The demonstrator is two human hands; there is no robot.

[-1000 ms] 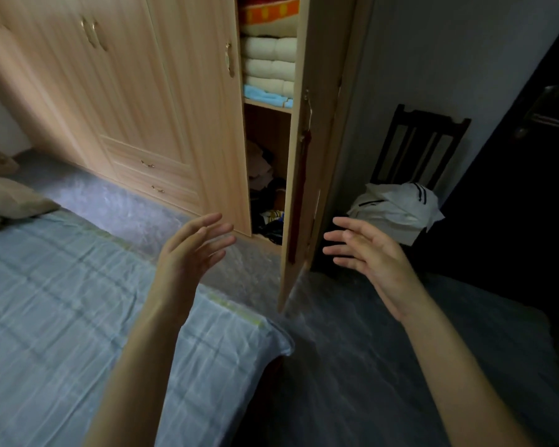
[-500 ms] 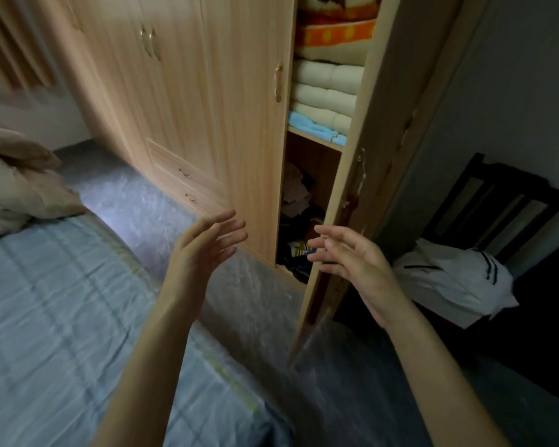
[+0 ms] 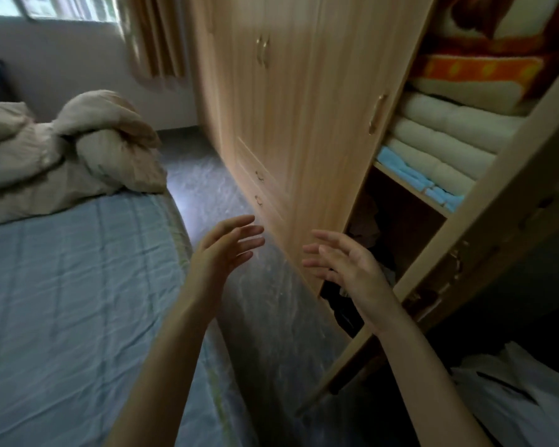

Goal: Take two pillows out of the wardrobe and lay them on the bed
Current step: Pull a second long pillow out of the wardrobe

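Note:
A light wooden wardrobe [image 3: 291, 101] stands ahead with its right door [image 3: 484, 227] swung open. On its shelf lie cream folded bedding [image 3: 446, 137], a blue towel [image 3: 410, 175] and an orange-patterned blanket [image 3: 478, 72] on top. I cannot pick out a pillow in the stack. The bed [image 3: 62, 301] with a pale blue sheet fills the lower left. My left hand [image 3: 223, 250] and my right hand [image 3: 342, 266] are raised in front of the wardrobe, palms facing each other, fingers spread, holding nothing.
A crumpled beige duvet [image 3: 78, 150] lies at the head of the bed. Dark floor [image 3: 207, 188] runs between bed and wardrobe. Clothes fill the wardrobe's lower compartment [image 3: 381, 240]. A white bag [image 3: 513, 391] sits at the lower right. A window and curtain [image 3: 155, 33] are at the back.
The view has swung left and closer to the wardrobe; the chair has left the frame and the duvet has come in. Both hands stay raised and empty.

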